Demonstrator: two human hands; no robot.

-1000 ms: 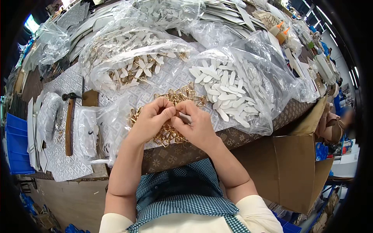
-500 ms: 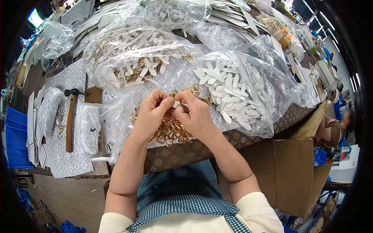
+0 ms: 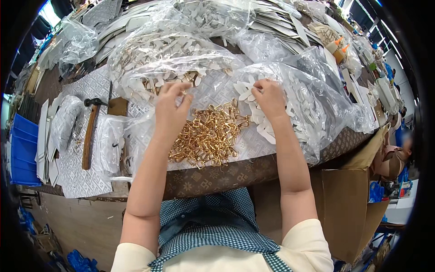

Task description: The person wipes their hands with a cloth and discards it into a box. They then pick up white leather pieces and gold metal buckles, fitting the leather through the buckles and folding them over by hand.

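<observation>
Gold clasps (image 3: 210,138) heaped on the bench (image 3: 244,174), white strips (image 3: 244,92) to their right.
The clasps' long axes cross every way, pointing in no common direction; the strips fan at mixed angles, partly inside a clear bag (image 3: 312,104). The right hand (image 3: 268,97) bends over them, thumb near forefinger; I cannot tell whether its grip pinches one. The left hand (image 3: 174,100), thumb apart, grip loosened, hovers before a farther bag (image 3: 181,56) of pale and gold pieces.

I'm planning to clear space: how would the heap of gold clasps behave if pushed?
The heap of gold clasps would probably spread rather than slide whole, being many loose pieces. Their metallic shine suggests stiff parts, and their open loops may snag.
</observation>
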